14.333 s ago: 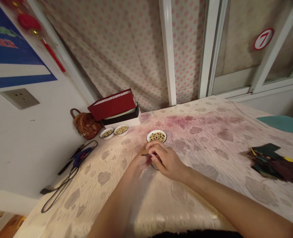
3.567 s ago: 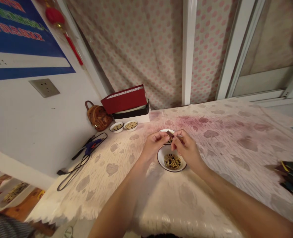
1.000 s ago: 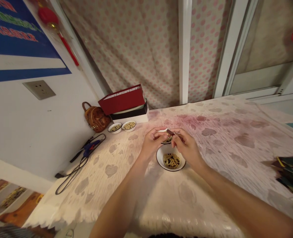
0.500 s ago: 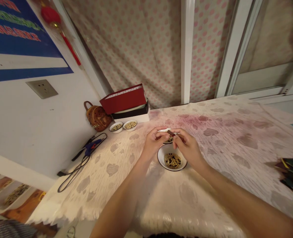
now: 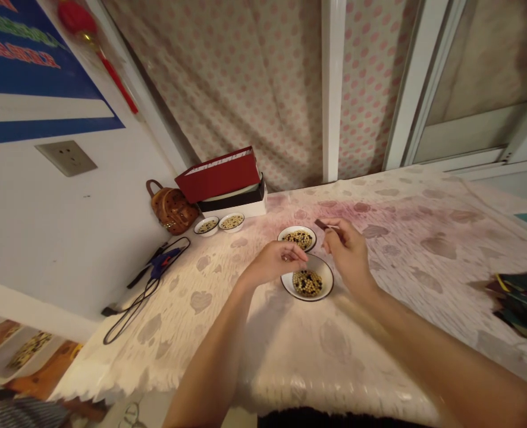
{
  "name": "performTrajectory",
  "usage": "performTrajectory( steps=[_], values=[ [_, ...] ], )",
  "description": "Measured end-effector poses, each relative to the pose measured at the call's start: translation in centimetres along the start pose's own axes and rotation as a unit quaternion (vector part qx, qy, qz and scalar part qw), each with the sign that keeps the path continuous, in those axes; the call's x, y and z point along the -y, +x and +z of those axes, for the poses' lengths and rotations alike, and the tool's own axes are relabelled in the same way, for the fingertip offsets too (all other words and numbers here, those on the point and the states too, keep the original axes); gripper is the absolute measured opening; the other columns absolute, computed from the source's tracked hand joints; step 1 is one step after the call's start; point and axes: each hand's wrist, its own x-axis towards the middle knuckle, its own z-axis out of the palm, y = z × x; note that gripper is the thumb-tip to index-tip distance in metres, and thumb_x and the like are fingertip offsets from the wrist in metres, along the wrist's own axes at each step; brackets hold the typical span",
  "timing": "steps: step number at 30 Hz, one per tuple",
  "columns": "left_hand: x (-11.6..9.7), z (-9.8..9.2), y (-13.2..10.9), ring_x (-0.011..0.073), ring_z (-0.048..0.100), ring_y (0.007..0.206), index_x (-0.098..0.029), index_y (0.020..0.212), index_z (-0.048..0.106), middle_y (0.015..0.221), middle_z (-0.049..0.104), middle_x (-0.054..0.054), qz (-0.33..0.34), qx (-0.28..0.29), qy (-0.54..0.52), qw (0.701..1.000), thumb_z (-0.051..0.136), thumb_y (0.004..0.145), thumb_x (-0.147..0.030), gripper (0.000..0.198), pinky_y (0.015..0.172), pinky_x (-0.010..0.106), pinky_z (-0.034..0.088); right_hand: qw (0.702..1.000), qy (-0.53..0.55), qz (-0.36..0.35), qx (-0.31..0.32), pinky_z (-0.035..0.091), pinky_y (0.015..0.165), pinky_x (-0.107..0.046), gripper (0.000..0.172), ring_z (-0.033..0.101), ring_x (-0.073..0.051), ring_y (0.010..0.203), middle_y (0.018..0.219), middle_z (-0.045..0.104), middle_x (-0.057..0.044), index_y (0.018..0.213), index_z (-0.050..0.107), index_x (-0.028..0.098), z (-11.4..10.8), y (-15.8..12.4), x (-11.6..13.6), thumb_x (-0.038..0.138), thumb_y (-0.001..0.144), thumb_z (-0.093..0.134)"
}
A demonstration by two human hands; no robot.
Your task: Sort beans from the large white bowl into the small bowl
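Note:
Two white bowls of mixed beans stand on the patterned tablecloth: a near bowl (image 5: 307,284) and a far bowl (image 5: 297,237) just behind it. My left hand (image 5: 273,261) hovers at the near bowl's left rim, fingertips pinched together on something too small to name. My right hand (image 5: 349,252) is to the right of the bowls, pinching a small dark brown strip (image 5: 321,224) that sticks out toward the far bowl.
Two smaller bowls of beans (image 5: 219,224) sit by a red-lidded box (image 5: 221,176) and a brown bag (image 5: 171,208) at the wall. A blue glue gun with its black cable (image 5: 154,274) lies left. Dark paper pieces (image 5: 520,300) lie at the right edge.
My hands have come apart: the left dropped to the near bowl's rim, the right moved right and up with the brown strip. The far bowl, earlier hidden behind my fingers, now shows.

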Motion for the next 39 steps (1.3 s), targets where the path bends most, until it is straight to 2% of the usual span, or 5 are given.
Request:
performTrajectory(
  steps=[10, 23, 31, 35, 39],
  values=[
    [1.8, -0.1, 3.3, 0.0188, 0.068, 0.084, -0.019, 0.090, 0.079, 0.093, 0.079, 0.004, -0.013, -0.139, 0.175, 0.975, 0.068, 0.086, -0.021, 0.011, 0.079, 0.029, 0.050, 1.000, 0.020, 0.000, -0.008, 0.040, 0.056, -0.027, 0.016, 0.050, -0.012, 0.054, 0.065, 0.058, 0.005, 0.099, 0.067, 0.022, 0.1, 0.2, -0.6, 0.027, 0.089, 0.056],
    [2.2, 0.2, 7.2, 0.0216, 0.069, 0.087, -0.019, 0.094, 0.079, 0.097, 0.079, 0.008, -0.059, -0.105, 0.358, 0.926, 0.072, 0.084, -0.018, 0.013, 0.078, 0.029, 0.049, 1.000, 0.010, 0.003, 0.001, 0.039, 0.054, -0.027, 0.018, 0.049, -0.013, 0.053, 0.060, 0.054, 0.006, 0.100, 0.068, 0.022, 0.1, 0.1, -0.5, 0.028, 0.089, 0.055],
    [3.2, 0.2, 5.2, 0.0196, 0.070, 0.087, -0.016, 0.086, 0.078, 0.093, 0.079, 0.007, -0.016, -0.175, 0.023, 0.984, 0.077, 0.081, -0.023, 0.009, 0.086, 0.032, 0.053, 0.999, 0.028, 0.026, 0.016, 0.038, 0.052, -0.027, 0.017, 0.048, -0.013, 0.051, 0.056, 0.051, 0.007, 0.098, 0.067, 0.022, 0.3, -0.1, -0.5, 0.030, 0.088, 0.056],
    [2.6, 1.0, 3.2, 0.0187, 0.069, 0.089, -0.014, 0.094, 0.079, 0.100, 0.078, 0.010, 0.001, -0.128, -0.256, 0.958, 0.090, 0.070, -0.036, 0.035, 0.089, 0.033, 0.052, 0.997, 0.022, 0.031, 0.066, 0.038, 0.052, -0.027, 0.019, 0.048, -0.013, 0.051, 0.054, 0.051, 0.007, 0.099, 0.067, 0.021, 0.6, -0.4, 0.0, 0.032, 0.088, 0.056],
    [1.9, 1.4, 2.3, 0.0151, 0.067, 0.085, -0.012, 0.094, 0.081, 0.096, 0.077, 0.009, -0.009, -0.099, -0.325, 0.940, 0.095, 0.065, -0.034, 0.039, 0.088, 0.032, 0.047, 0.994, 0.007, 0.024, 0.102, 0.040, 0.056, -0.028, 0.021, 0.050, -0.014, 0.054, 0.056, 0.052, 0.007, 0.104, 0.067, 0.021, 0.6, -0.7, 0.1, 0.030, 0.089, 0.054]
  ],
)
